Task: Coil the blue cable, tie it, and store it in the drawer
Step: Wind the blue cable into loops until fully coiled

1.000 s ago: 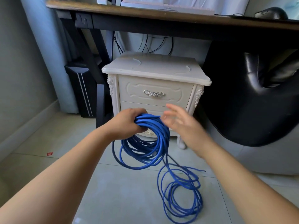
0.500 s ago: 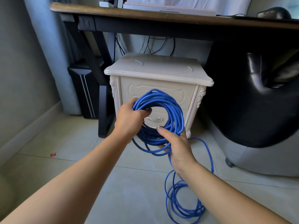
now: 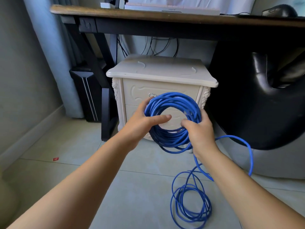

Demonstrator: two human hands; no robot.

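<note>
Cable [image 3: 173, 100] mostly coiled, fingers [image 3: 162, 117] of left hand [image 3: 140, 124] and right hand [image 3: 200, 131] gripping it in front of the cream nightstand [image 3: 161, 71], leftover loops on the tiled floor [image 3: 132, 187] below a wooden worktop [image 3: 148, 14].

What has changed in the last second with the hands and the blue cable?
The right hand, open a second ago, took hold of the coiled blue cable and now grips its right side. The coil rose in front of the nightstand, pulling slack off the floor. The left hand still holds it; the drawers stay shut.
</note>
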